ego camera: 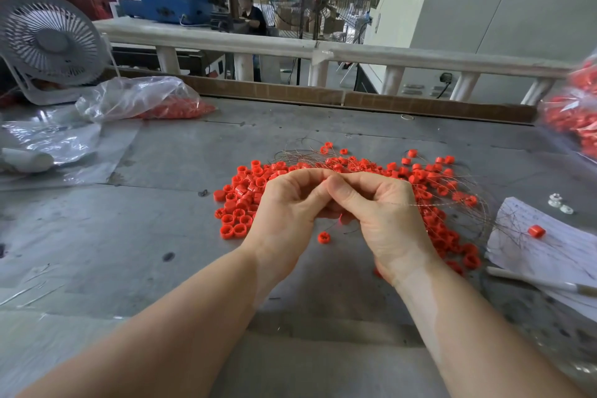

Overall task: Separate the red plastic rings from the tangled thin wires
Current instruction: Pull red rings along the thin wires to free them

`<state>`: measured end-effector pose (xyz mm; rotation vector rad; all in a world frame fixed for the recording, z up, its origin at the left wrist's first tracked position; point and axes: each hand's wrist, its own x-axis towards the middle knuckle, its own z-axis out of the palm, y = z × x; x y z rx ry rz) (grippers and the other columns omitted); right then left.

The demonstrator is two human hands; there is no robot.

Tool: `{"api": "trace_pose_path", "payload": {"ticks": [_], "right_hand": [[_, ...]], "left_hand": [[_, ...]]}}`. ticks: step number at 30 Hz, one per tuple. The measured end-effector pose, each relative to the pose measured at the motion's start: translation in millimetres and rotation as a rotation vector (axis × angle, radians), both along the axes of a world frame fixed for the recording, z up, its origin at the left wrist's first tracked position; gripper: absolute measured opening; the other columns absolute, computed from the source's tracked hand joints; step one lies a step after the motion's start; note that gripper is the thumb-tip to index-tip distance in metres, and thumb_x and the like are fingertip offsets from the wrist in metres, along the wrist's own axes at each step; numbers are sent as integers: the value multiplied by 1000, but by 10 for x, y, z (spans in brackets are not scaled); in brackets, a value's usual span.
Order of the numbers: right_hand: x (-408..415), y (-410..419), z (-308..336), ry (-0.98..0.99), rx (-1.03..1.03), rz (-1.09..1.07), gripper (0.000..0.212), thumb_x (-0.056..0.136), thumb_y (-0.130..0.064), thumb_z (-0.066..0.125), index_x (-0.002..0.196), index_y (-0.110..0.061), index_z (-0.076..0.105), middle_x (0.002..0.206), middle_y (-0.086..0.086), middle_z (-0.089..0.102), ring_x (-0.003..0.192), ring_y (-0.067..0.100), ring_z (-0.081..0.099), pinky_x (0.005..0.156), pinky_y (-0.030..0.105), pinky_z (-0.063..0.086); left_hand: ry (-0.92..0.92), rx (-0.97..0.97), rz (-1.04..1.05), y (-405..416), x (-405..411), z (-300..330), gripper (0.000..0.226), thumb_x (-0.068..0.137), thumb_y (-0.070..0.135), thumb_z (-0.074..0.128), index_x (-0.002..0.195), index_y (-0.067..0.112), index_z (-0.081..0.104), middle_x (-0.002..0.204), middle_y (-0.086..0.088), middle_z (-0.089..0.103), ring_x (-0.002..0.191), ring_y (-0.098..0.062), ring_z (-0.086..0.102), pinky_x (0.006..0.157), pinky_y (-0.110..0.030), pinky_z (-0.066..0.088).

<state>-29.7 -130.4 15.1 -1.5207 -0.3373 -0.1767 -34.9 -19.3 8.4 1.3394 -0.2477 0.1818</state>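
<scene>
A pile of small red plastic rings (240, 203) spreads over the grey table (161, 236), mixed with thin tangled wires (458, 203) that fan out to the right. My left hand (287, 213) and my right hand (384, 213) meet above the pile, fingers curled, fingertips pinched together around a wire and what looks like a red ring; a bit of red shows under my right hand. A thin wire runs rightward from my right hand. One loose ring (323, 237) lies on the table just below my hands.
A clear bag of red rings (155, 103) lies at the back left beside a white desk fan (48, 42). Another bag of rings (575, 119) sits at the right edge. Written paper (549, 252) with one ring (536, 231) and a pen (542, 283) lie at right.
</scene>
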Motion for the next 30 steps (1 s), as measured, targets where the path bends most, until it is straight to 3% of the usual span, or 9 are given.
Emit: {"api": "trace_pose_path", "payload": {"ticks": [10,12,14,17,19,21,25,30], "right_hand": [[-9,5,-7,34,99,32,10,75,-13,69,78,-4,72,64,7,70,57,13,65,55,21,52],[-13,12,-7,28,89,30,11,75,-15,69,79,-5,73,66,6,71,59,12,66,56,19,51],[-11,12,3,15,72,25,15,75,-21,68,78,-7,72,62,-1,69,57,5,63,53,14,47],[8,-1,20,31,15,20,29,83,-38,63,76,-11,73,61,-2,67,58,5,60,51,16,43],[16,-9,26,45,6,18,35,82,-45,59,76,-14,74,63,1,68,59,7,60,52,18,43],[14,-11,23,36,-4,-6,31,81,-45,57,74,-19,74,62,-1,68,57,6,60,50,19,42],[17,-20,21,37,10,-43,27,81,-42,57,75,-22,75,60,-1,66,54,7,57,49,19,43],[-2,-32,51,46,57,6,22,81,-41,64,72,-24,76,59,-3,62,52,6,55,48,17,43]], "left_hand": [[49,18,-14,32,16,2,14,87,1,57,79,6,67,62,-2,68,55,-10,62,55,-17,49],[69,-20,-53,43,22,2,9,83,7,59,83,3,68,70,-10,69,61,-16,64,60,-22,53],[91,-86,-112,48,25,4,22,77,16,60,88,-1,67,75,-15,68,68,-23,63,68,-28,55],[124,-180,-180,52,28,17,24,78,20,57,88,-1,66,64,-2,65,63,-13,61,66,-22,54],[159,-235,-206,52,30,22,21,78,22,56,77,7,71,61,1,64,59,-7,61,63,-17,54],[186,-276,-218,53,32,23,25,77,25,56,70,11,75,62,-1,66,59,-6,64,62,-16,54],[237,-334,-278,68,34,41,26,78,21,55,83,8,77,72,-8,71,66,-12,69,66,-19,56],[238,-384,-286,62,24,57,23,78,14,52,83,8,75,72,-9,71,63,-13,69,63,-20,57]]}}
